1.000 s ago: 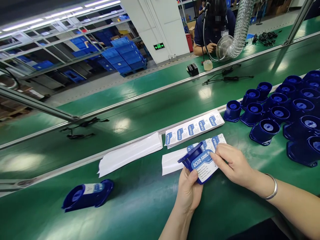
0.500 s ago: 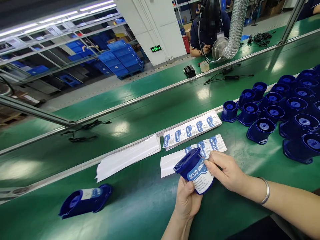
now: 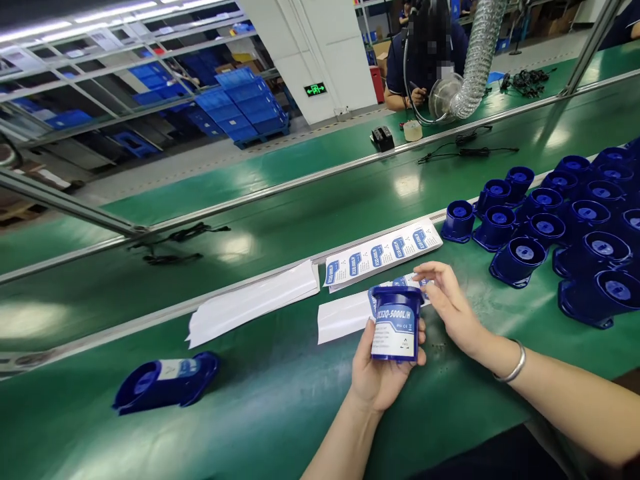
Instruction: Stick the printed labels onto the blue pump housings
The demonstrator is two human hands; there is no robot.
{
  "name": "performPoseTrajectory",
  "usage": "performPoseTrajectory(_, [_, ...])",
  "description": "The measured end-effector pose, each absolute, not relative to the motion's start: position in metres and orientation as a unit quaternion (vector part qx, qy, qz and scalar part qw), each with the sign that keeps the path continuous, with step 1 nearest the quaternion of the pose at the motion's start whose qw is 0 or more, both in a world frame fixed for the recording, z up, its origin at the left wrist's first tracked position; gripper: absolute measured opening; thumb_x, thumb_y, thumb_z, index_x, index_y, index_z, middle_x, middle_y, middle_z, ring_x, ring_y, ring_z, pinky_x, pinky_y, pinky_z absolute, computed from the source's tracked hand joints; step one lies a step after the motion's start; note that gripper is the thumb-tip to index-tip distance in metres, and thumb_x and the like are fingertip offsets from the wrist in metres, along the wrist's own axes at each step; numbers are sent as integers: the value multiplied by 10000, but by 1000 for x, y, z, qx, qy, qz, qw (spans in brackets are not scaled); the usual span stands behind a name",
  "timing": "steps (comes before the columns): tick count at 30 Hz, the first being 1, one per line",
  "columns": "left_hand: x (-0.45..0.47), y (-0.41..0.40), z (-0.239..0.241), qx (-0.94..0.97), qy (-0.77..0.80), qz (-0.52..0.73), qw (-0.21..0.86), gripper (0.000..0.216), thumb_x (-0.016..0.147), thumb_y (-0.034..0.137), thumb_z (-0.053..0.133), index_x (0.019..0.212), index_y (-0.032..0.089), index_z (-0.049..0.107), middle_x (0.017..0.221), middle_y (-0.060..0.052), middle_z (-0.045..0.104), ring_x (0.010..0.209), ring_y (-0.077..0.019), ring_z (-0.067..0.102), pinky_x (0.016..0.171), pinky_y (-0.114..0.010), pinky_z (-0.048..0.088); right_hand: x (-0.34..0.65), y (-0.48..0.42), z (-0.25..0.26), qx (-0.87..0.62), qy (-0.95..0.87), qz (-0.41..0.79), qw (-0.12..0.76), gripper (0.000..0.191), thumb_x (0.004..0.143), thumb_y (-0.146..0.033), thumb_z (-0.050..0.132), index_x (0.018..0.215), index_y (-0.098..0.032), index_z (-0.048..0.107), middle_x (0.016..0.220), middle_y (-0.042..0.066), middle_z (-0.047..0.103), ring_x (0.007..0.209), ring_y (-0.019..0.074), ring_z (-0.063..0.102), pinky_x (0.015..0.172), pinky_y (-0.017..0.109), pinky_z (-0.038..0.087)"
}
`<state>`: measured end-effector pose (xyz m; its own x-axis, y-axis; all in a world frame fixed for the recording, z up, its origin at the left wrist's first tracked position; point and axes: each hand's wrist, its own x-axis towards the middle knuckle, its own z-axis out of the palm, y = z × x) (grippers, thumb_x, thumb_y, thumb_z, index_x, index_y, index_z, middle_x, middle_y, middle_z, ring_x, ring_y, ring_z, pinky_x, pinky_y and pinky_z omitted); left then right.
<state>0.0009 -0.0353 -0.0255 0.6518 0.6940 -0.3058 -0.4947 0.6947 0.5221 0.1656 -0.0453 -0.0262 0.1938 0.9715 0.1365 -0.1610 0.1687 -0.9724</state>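
A blue plastic housing (image 3: 395, 323) with a printed DC52Q-5000L/H label (image 3: 393, 337) facing me rests upright in my left hand (image 3: 383, 380), whose fingers wrap round it from below. My right hand (image 3: 447, 303) is just right of the housing's rim, fingers apart and holding nothing that I can see. Behind the housing lies a partly used label sheet (image 3: 345, 320), its left part blank white. A second sheet of blue and white labels (image 3: 385, 257) lies beyond it.
Several unlabelled blue housings (image 3: 523, 257) stand at the right. A labelled housing (image 3: 167, 380) lies on its side at the left. Blank white sheets (image 3: 255, 297) lie near the rail. Across the green bench (image 3: 280, 413), a person (image 3: 400, 73) sits near a flexible duct (image 3: 477, 60).
My right hand has let go of the label's edge and moved up off the housing. My left hand has turned the housing from tilted to upright, with the label facing me.
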Motion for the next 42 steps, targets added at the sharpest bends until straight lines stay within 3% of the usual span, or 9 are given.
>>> performPoseTrajectory(4, [6, -36, -23, 183, 205, 270, 923, 624, 903, 605, 575, 1140, 38, 684, 977, -196, 697, 767, -192, 662, 541, -230, 526, 176, -44, -17, -391, -482, 517, 590, 500, 983, -608, 490, 1351, -271, 495, 1328, 84, 598, 1284, 246, 532, 1106, 409, 404])
performPoseTrajectory(7, [8, -38, -26, 177, 195, 251, 931, 619, 918, 600, 549, 1134, 36, 685, 962, -200, 706, 732, -194, 678, 510, -231, 519, 177, -45, -18, -396, -471, 577, 537, 518, 986, -633, 437, 1362, -287, 521, 1228, 71, 654, 981, 223, 661, 835, 359, 538])
performPoseTrajectory(9, [9, -38, -27, 183, 208, 256, 926, 575, 944, 575, 521, 1120, 55, 693, 947, -188, 719, 730, -209, 698, 543, -256, 542, 176, -46, -21, -415, -459, 584, 526, 520, 975, -646, 429, 1331, -285, 546, 1159, 66, 656, 783, 191, 641, 667, 329, 525])
performPoseTrajectory(22, [8, -40, -23, 303, 306, 322, 843, 394, 928, 467, 635, 1191, 180, 696, 1102, -136, 722, 963, -291, 694, 721, -351, 561, 175, -50, -32, -483, -439, 470, 594, 541, 917, -554, 586, 1349, -284, 404, 1094, 70, 645, 964, 258, 639, 866, 401, 492])
performPoseTrajectory(28, [7, -41, -23, 387, 305, 363, 791, 370, 877, 361, 709, 1221, 225, 692, 1098, -104, 676, 792, -232, 675, 608, -341, 598, 176, -47, -34, -509, -428, 457, 591, 529, 935, -503, 594, 1372, -267, 411, 1137, 69, 649, 1013, 240, 636, 930, 393, 471])
performPoseTrajectory(31, [7, -42, -23, 443, 317, 372, 752, 479, 810, 269, 768, 1278, 247, 667, 1209, -126, 654, 813, -246, 685, 626, -340, 599, 177, -47, -36, -514, -420, 460, 590, 530, 936, -488, 609, 1378, -273, 410, 1095, 53, 663, 1022, 228, 631, 946, 381, 463])
performPoseTrajectory(34, [7, -43, -22, 532, 358, 369, 673, 702, 691, 200, 849, 1352, 254, 618, 1272, -139, 638, 1024, -327, 664, 868, -442, 580, 178, -47, -36, -515, -415, 463, 590, 535, 931, -486, 620, 1378, -276, 413, 1058, 40, 674, 1026, 224, 636, 950, 372, 462])
performPoseTrajectory(37, [5, -42, -18, 592, 369, 351, 625, 834, 646, 183, 868, 1415, 272, 557, 1395, -130, 573, 1266, -380, 544, 1094, -529, 436, 179, -45, -36, -510, -419, 461, 593, 546, 930, -491, 623, 1380, -256, 423, 1022, 38, 683, 997, 217, 639, 921, 360, 472])
performPoseTrajectory(42, [4, -36, -12, 463, 312, 320, 765, 847, 685, 347, 880, 1444, 286, 509, 1495, -127, 489, 1262, -362, 545, 976, -504, 538, 182, -42, -37, -506, -440, 438, 599, 532, 925, -522, 606, 1364, -257, 464, 1043, 43, 676, 1001, 230, 638, 897, 379, 486])
